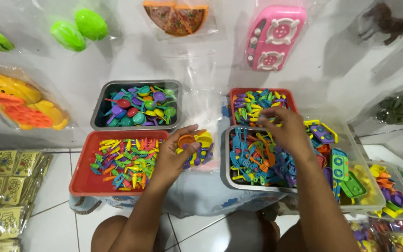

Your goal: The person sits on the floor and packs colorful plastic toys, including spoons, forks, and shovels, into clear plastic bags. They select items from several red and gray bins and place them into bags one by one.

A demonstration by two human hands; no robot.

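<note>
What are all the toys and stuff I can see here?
Grey metal tray: one, back left, holds toy pans and spoons in mixed colours.
Red tray: one, front left, small mixed-colour toy pieces.
Red tray at the back: one, centre right, mixed-colour toy cutlery.
Metal tray: one, front centre, mostly blue and orange toy utensils.
Clear tubs: two or so, right, toy stoves and yellow, orange and purple pieces.
Pink toy stove: one, bagged, on the wall.
Toy pizza: one, orange, bagged, top centre.
Green toy fruits: two, bagged, top left.
Yellow packets: many, floor left.
Left hand: holds a clear bag of small toys.
Right hand: over the two middle trays.
</note>
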